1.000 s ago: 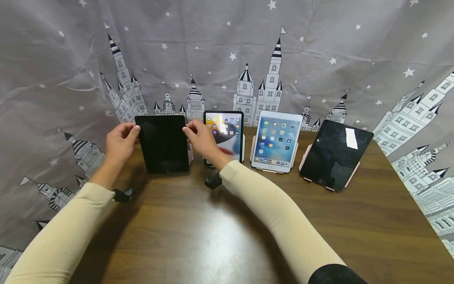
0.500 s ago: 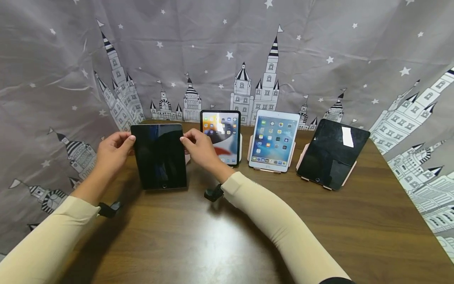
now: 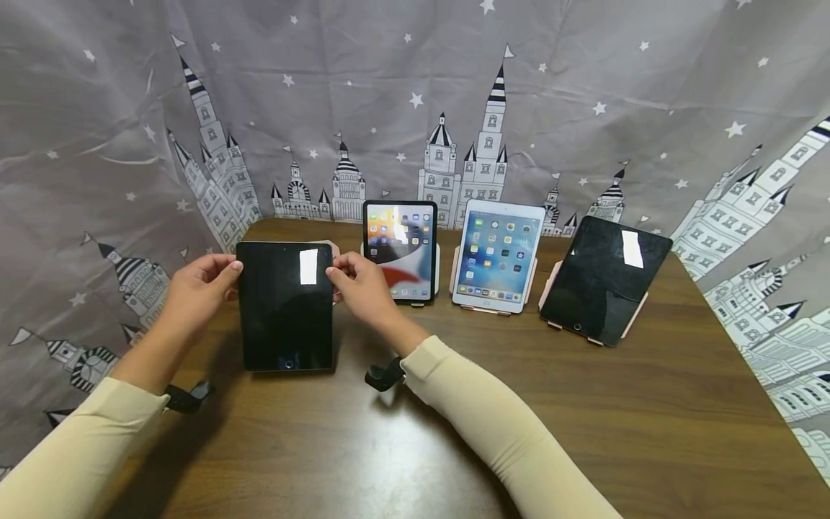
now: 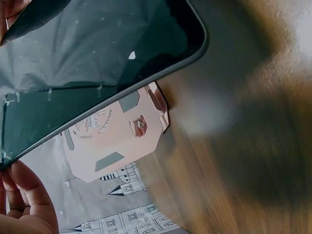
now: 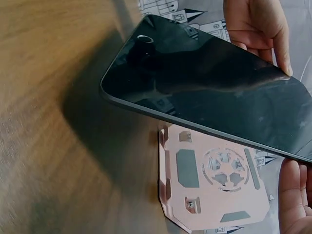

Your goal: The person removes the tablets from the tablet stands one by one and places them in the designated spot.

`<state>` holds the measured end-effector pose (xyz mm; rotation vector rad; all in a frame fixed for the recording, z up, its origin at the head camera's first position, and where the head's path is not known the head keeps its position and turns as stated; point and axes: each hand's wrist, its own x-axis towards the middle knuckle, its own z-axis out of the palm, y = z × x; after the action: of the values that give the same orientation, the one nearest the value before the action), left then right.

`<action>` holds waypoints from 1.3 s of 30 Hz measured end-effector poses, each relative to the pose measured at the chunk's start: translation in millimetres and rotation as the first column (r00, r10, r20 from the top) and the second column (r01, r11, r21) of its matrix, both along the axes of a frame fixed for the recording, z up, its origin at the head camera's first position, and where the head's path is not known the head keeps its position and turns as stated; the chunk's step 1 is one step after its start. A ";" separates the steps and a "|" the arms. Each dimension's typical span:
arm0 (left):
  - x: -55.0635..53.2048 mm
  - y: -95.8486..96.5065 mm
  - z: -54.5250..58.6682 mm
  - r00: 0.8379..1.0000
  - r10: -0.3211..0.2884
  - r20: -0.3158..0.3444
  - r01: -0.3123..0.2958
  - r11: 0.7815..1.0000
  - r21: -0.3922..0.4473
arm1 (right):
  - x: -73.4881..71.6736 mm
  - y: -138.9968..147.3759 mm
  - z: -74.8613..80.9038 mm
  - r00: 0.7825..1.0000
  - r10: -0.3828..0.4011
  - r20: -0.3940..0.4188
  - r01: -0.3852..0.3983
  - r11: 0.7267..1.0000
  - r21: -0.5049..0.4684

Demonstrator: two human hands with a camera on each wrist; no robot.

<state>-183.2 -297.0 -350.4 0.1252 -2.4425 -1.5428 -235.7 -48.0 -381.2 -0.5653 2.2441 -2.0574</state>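
A tablet (image 3: 285, 310) with a dark screen and a round home button is held up between both hands at the left of the table. My left hand (image 3: 204, 288) pinches its upper left edge, thumb on the front. On the upper right edge, my right hand (image 3: 363, 288) pinches it the same way. Behind the tablet stands a rose-gold metal stand (image 5: 224, 180) with cut-outs, its front bare in the right wrist view. The left wrist view also shows this stand (image 4: 122, 136) below the tablet's edge, with a gap between them.
To the right, a tablet with a lit home screen (image 3: 402, 252), a white tablet (image 3: 496, 256) and a black tablet (image 3: 603, 281) lean on stands in a row. A grey castle-print curtain (image 3: 389, 94) hangs behind the wooden table (image 3: 467, 404).
Both hands have brought the dark tablet down and toward the front, away from its stand, whose top now shows behind it. The other tablets stay on their stands.
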 end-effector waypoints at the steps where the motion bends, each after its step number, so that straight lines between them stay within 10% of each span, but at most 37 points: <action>1: 1.1 0.0 -0.5 1.000 -0.005 0.009 0.005 1.000 0.011 | 1.4 -0.3 -0.3 1.000 -0.002 0.011 0.002 1.000 -0.005; 15: 7.1 -9.0 -13.6 0.975 -0.130 0.180 0.123 0.991 0.051 | 22.5 -0.8 -15.8 0.995 -0.017 0.094 0.016 1.000 0.004; 24: 7.9 -15.0 -17.4 0.930 -0.294 0.220 0.248 0.945 0.215 | 31.8 0.7 -23.9 0.988 -0.011 0.155 0.014 1.000 -0.018; 39: 11.4 -29.3 -28.8 0.852 -0.367 0.373 0.288 0.924 0.252 | 43.2 -10.1 -37.3 0.963 0.019 0.270 0.000 0.998 -0.069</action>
<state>-171.8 -326.3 -379.2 0.0745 -2.7437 -2.0862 -192.5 -58.1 -418.5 -0.2752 2.0205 -2.0681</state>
